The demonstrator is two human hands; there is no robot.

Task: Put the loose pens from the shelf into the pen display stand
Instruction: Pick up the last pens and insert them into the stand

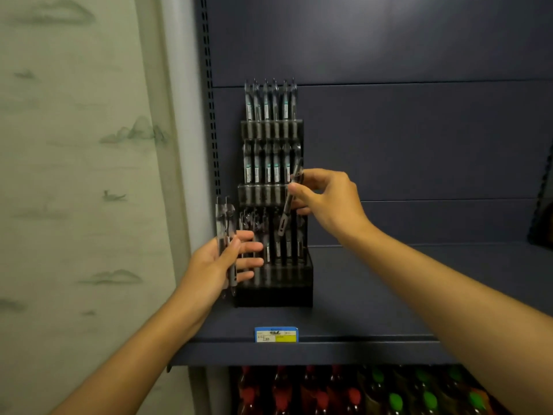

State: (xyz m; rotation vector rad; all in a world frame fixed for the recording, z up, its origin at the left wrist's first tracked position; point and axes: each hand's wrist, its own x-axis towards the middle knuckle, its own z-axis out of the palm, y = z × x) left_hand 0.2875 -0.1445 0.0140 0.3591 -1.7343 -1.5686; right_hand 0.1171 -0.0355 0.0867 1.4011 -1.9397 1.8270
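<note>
Holding pen (pixel 288 202), stand (pixel 273 205) tiers pen-filled

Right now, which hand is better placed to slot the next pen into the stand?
The right hand: it already pinches a single pen, tilted in front of the stand's lower tiers. The left hand grips spare pens beside the stand's left edge.

A shop: slotted metal shelving (pixel 389 295) with a price tag (pixel 276 334) and bottles (pixel 359 393) below.
</note>
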